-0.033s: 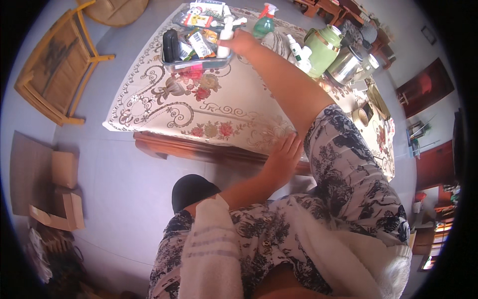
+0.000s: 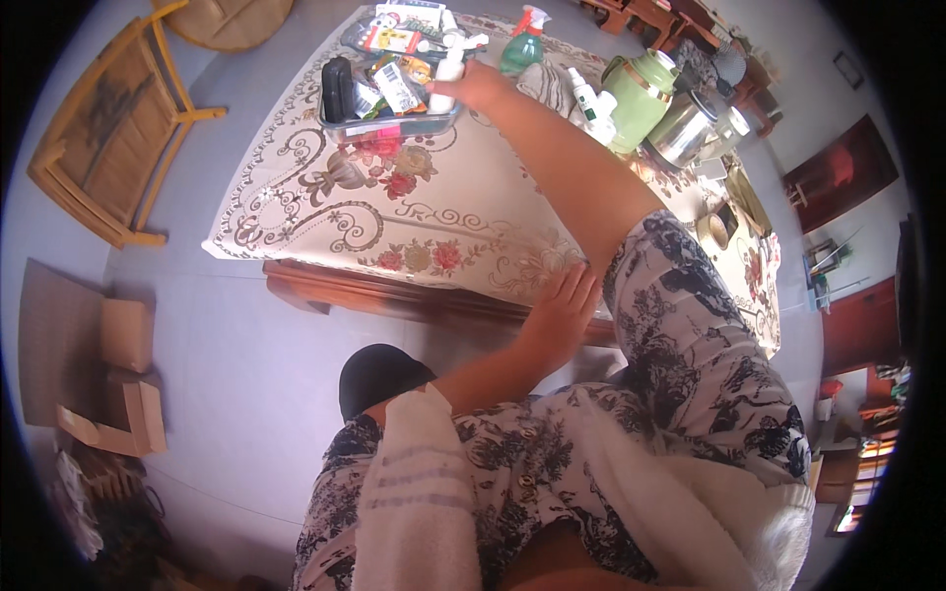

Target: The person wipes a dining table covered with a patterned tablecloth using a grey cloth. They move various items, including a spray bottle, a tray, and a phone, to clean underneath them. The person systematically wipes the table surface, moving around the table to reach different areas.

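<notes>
My right hand [image 2: 480, 85] reaches far across the table and is closed round a white bottle [image 2: 446, 81]. The bottle stands at the right end of a clear plastic tray [image 2: 419, 128], tilted slightly, with its top leaning right. In that tray lie small printed packets [image 2: 398, 89] and a black case [image 2: 338, 89]. My left hand [image 2: 562, 317] rests flat at the table's near edge, fingers stretched out, holding nothing. Under both hands spreads a flowered tablecloth [image 2: 473, 212].
Behind the tray is another tray holding a printed card [image 2: 389, 39]. A green spray bottle [image 2: 522, 49], a folded cloth [image 2: 544, 87], a white bottle [image 2: 583, 96], a green thermos [image 2: 639, 98] and a steel kettle [image 2: 683, 128] stand rightward. A towel [image 2: 419, 492] hangs over me.
The white bottle's top has tipped a little to the right in my right hand. My left hand has not moved.
</notes>
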Demonstrator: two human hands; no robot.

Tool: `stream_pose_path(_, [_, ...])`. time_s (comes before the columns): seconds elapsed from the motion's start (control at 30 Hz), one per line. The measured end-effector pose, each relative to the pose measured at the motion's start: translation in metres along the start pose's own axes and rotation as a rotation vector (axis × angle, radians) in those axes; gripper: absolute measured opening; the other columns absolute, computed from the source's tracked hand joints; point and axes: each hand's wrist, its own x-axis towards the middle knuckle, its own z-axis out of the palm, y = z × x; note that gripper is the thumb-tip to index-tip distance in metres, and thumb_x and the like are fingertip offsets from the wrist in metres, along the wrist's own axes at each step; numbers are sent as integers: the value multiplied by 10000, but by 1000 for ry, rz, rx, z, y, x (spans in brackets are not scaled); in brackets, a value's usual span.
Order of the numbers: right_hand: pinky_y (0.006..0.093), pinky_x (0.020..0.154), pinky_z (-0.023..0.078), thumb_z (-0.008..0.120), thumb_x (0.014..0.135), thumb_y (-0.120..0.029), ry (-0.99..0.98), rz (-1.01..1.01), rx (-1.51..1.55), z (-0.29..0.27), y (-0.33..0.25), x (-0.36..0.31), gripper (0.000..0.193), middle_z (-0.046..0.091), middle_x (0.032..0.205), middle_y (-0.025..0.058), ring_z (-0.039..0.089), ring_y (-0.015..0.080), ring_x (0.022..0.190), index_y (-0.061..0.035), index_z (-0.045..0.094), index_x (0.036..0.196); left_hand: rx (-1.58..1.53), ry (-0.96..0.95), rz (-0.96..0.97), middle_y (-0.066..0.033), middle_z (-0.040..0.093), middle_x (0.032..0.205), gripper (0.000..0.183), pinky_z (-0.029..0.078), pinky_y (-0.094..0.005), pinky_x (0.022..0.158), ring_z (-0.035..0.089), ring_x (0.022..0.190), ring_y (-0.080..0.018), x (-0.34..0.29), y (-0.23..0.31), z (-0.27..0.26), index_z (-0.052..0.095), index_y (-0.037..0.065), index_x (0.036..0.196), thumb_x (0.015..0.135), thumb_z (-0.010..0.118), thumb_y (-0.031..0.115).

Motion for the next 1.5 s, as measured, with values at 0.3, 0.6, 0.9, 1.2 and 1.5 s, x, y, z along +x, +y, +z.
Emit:
stream_pose_path(0.3, [377,892,509,718,902,-230,84,-302,-1,-111,134,-233,305,680,1129,150,649,284,998,-70,695,1160,40,-137,-60,-163,357,1550,618,152,-468,1217,260,1477,-328,-3,-4,-13,399,4,1472,865,480,91])
stream_pose_path(0.6, [462,1141,340,716,872,-442,100,-244,-245,-92,173,-310,682,461,1456,241,419,418,1362,-42,530,1392,303,-134,-94,-209,333,1557,639,104,-578,1202,211,1491,-388,-12,22,11,385,-7,1480,866,505,124])
stream_pose_path(0.9, [504,1182,240,614,843,-619,-81,-375,-205,31,39,-163,841,386,1519,238,323,435,1423,5,506,1396,382,-185,-122,-267,454,1390,652,209,-646,1143,353,1361,-473,-5,31,5,444,-17,1411,818,616,191])
stream_pose_path(1.2, [419,1075,426,574,859,-673,23,-73,-99,-106,221,-223,839,423,1500,222,536,381,1273,-12,541,1374,51,-300,-193,-108,543,1336,422,290,-601,1114,482,1264,-320,56,10,-32,610,70,1190,831,703,273])
stream_pose_path(1.5, [546,1180,192,395,955,-663,235,646,-333,-122,273,-184,706,314,1589,148,261,313,1483,-213,433,1498,117,-167,31,-120,397,1543,705,200,-587,1173,266,1480,-343,42,15,11,453,81,1460,894,637,459])
